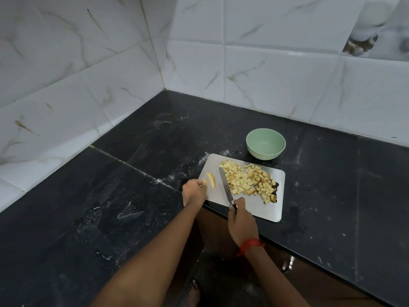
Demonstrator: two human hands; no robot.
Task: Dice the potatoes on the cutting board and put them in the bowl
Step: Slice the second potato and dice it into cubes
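A steel cutting board (pixel 257 208) lies at the counter's front edge. On its right half sits a heap of diced potato (pixel 247 180). A potato wedge (pixel 211 180) lies on the board's left part. My left hand (pixel 194 191) is at the board's left edge and pinches a small potato piece (pixel 205 181) beside the wedge. My right hand (pixel 240 214) grips the handle of a knife (pixel 225 186), whose blade lies flat between the wedge and the diced heap, pointing away from me. A pale green bowl (pixel 265 144) stands empty just beyond the board.
The black stone counter (pixel 132 196) wraps round a corner with white tiled walls (pixel 265 63) behind and to the left. Its front edge runs under the board, with a brown cabinet and the floor below. A red thread circles my right wrist.
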